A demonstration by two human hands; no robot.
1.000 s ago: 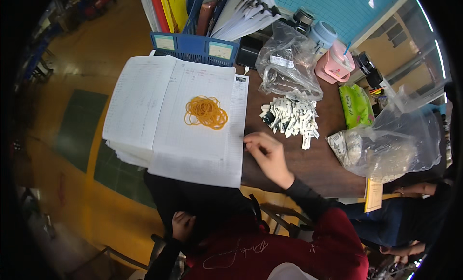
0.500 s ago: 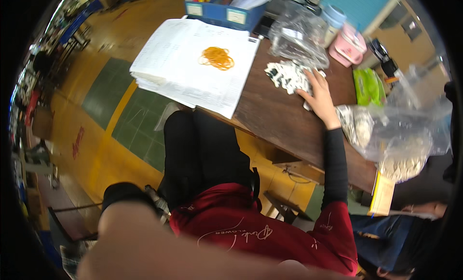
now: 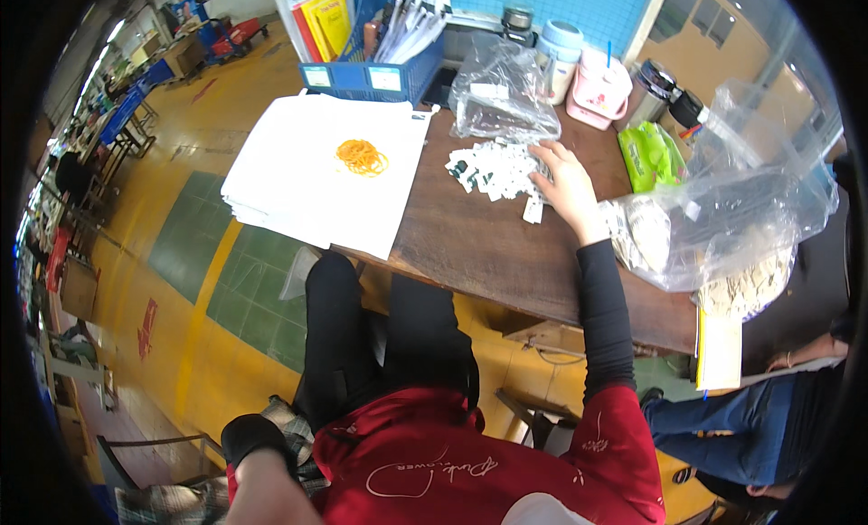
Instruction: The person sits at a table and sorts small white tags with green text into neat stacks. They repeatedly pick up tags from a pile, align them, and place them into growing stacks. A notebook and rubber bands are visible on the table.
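Observation:
My right hand [image 3: 568,189] lies at the right edge of a loose pile of small white pieces [image 3: 493,170], some with dark green marks. They look like little labels or tags. Its fingers are stretched out and touch the pile, gripping nothing that I can see. One small strip [image 3: 533,209] lies just below the pile. My left hand [image 3: 276,500] is raised close to the camera at the lower left, with its fingers out of the picture. Left of the pile, orange rubber bands [image 3: 363,158] rest in a tangle on a thick stack of white paper [image 3: 298,186].
Along the back of the wooden table [image 3: 470,254] are a blue file holder [image 3: 384,80], a crumpled clear bag [image 3: 506,95], a flask [image 3: 559,59] and a pink box [image 3: 599,89]. Rightward are a green packet [image 3: 649,157] and plastic bags [image 3: 714,227]. Another person's jeans [image 3: 737,425] show at lower right.
The view has shifted, showing more of the table's back. My left arm, which crossed the lower picture, has drawn down toward the lower left. My right hand stays at the pile.

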